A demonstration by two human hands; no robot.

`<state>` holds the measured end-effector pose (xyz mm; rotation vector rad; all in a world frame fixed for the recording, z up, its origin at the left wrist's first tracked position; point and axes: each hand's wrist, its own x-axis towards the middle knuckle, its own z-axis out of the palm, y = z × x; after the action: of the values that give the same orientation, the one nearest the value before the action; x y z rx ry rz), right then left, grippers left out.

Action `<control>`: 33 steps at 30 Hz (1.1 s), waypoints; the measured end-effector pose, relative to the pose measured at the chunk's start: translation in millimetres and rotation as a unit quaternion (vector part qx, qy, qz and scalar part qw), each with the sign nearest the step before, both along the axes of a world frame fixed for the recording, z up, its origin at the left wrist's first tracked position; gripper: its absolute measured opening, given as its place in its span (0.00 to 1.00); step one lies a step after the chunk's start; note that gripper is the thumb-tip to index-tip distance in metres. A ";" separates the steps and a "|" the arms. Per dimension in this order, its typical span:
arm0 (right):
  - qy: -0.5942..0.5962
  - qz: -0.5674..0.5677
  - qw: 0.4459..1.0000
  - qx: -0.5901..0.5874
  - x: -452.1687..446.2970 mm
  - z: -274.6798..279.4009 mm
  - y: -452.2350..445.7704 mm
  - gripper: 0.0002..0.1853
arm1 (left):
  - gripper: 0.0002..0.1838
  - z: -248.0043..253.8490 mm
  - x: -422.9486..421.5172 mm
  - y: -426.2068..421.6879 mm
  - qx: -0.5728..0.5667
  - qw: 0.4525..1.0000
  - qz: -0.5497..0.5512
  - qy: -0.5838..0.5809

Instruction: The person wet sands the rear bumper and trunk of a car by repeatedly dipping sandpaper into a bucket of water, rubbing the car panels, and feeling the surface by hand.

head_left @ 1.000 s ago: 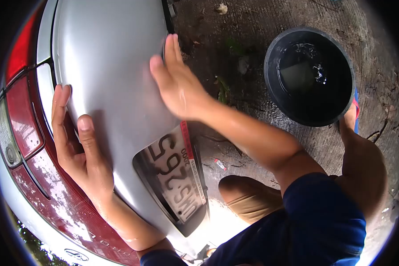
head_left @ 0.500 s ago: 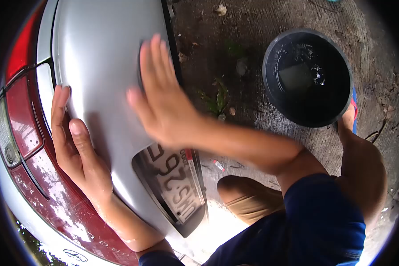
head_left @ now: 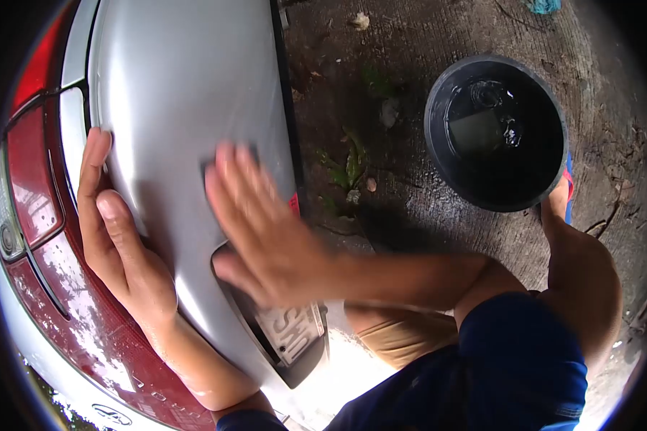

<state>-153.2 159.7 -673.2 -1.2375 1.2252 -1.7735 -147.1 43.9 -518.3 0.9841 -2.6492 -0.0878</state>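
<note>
My right hand [head_left: 269, 248], blurred by motion, lies flat on the silver car panel [head_left: 172, 86]. Under its fingers a dark thin sheet [head_left: 207, 155], which looks like sandpaper, is pressed to the panel; most of it is hidden. The thumb and palm cover part of the licence plate [head_left: 295, 334] in its recess. Nothing is held in my left hand [head_left: 133, 262], which rests at the panel's edge beside the tail light, its fingers stretched and thumb apart.
On the rough concrete [head_left: 402, 43] to the right stands a dark bucket [head_left: 437, 154] with water and a greyish square shape in it. Leaves [head_left: 349, 169] lie between bucket and car. Red tail lights [head_left: 34, 169] line the left. My bent knee [head_left: 589, 280] is near the bucket.
My right hand has slid down the panel towards the licence plate, taking the dark sheet with it. My left hand stays in nearly the same place.
</note>
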 end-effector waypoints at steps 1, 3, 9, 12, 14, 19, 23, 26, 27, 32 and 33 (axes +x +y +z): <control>-0.010 -0.036 0.999 0.020 -26.6 -6.1 -39.0 0.45 | 0.28 1.2 -2.0 0.4 0.010 1.000 0.010 -0.005; -0.021 -0.075 0.996 0.041 -48.8 -10.6 -68.2 0.44 | 0.29 1.8 -6.2 4.6 0.042 0.998 0.043 0.010; 0.012 -0.115 0.993 0.034 -69.9 -26.5 -86.7 0.45 | 0.28 -1.2 -2.0 -1.0 -0.005 1.000 0.008 -0.003; -0.028 -0.098 0.994 0.047 -56.9 -32.7 -76.2 0.47 | 0.27 -1.4 -9.4 8.4 -0.017 0.999 0.030 -0.031; -0.039 -0.081 0.995 0.037 -44.5 -31.1 -53.8 0.48 | 0.27 -0.8 -14.4 13.7 -0.086 0.992 0.010 -0.095; -0.189 -0.002 0.981 0.040 -68.7 -58.3 -63.7 0.51 | 0.35 4.9 -29.1 37.0 -0.174 0.927 -0.022 -0.331; -0.395 -0.007 0.918 -0.033 -203.5 -80.9 -69.0 0.41 | 0.49 -17.1 -53.5 56.1 -0.294 0.789 -0.002 -0.539; -0.524 0.120 0.835 -0.120 -258.3 -100.7 -2.5 0.34 | 0.53 -55.6 -65.9 35.6 -0.254 0.764 -0.064 -0.590; -0.547 0.108 0.820 -0.127 -263.4 -106.0 12.2 0.34 | 0.52 -71.7 -78.6 24.0 -0.270 0.736 -0.070 -0.617; -0.632 -0.055 0.773 0.002 -244.2 -133.9 42.2 0.19 | 0.43 -130.3 -100.4 8.0 -0.323 0.578 -0.091 -0.744; -0.652 -0.106 0.751 0.017 -238.9 -146.0 43.1 0.16 | 0.41 -134.1 -89.3 16.7 -0.309 0.558 -0.094 -0.765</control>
<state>-392.1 202.8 -819.2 0.3434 0.4921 -2.0478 -236.3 60.6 -652.4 0.3916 -3.3462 2.5544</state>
